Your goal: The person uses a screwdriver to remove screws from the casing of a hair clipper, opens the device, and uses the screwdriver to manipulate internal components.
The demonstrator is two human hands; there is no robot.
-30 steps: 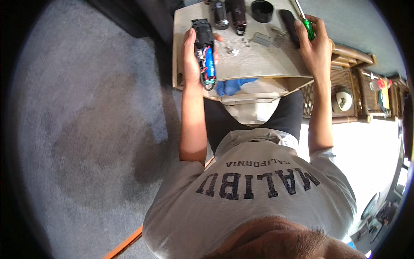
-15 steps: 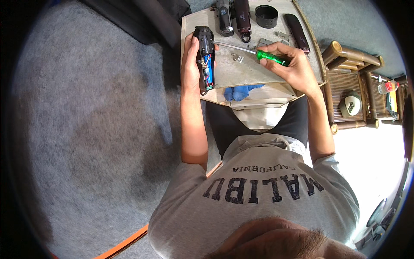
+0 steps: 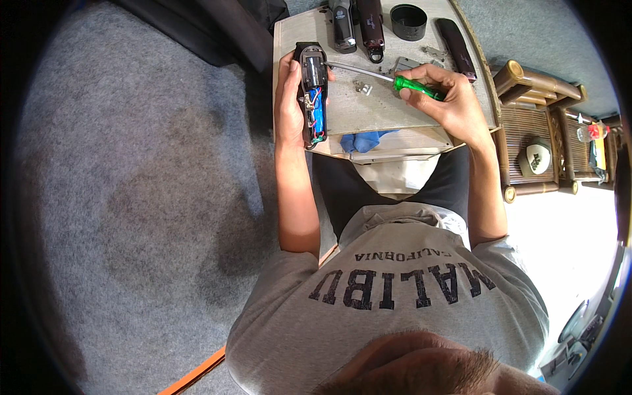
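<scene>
Grey T-shirt w/ dark lettering fills the bottom of the frame, black trousers above it, grey carpet (image 3: 131, 217) across the whole left side. Both forearms run up toward a small pale desk (image 3: 368, 115) at upper centre.

Left hand (image 3: 289, 105) is wrapped round an opened hair clipper (image 3: 313, 92), cover off, blue battery and red/blue wires showing; it sits at the desk's left edge, upper centre-left of frame, held slightly off the top. Right hand (image 3: 447, 99) is closed on a green-handled screwdriver (image 3: 375, 74), shaft angled left w/ the tip touching or just at the clipper's upper end. Can't tell if the tip is seated in a screw.

Step in hand, prob.: working a screw in the clipper's open body. Next move needs the tip square in the head, steady left-hand grip, light turning so nothing slips into the wires.

Loose screws (image 3: 362, 85) lie between the hands. Blue cloth (image 3: 365, 140) pokes out at the desk's near edge. Farther up: two more clippers (image 3: 359, 23), black round cap (image 3: 408, 20), dark cover piece (image 3: 455, 46). Bamboo rack (image 3: 533, 125) at upper right.
</scene>
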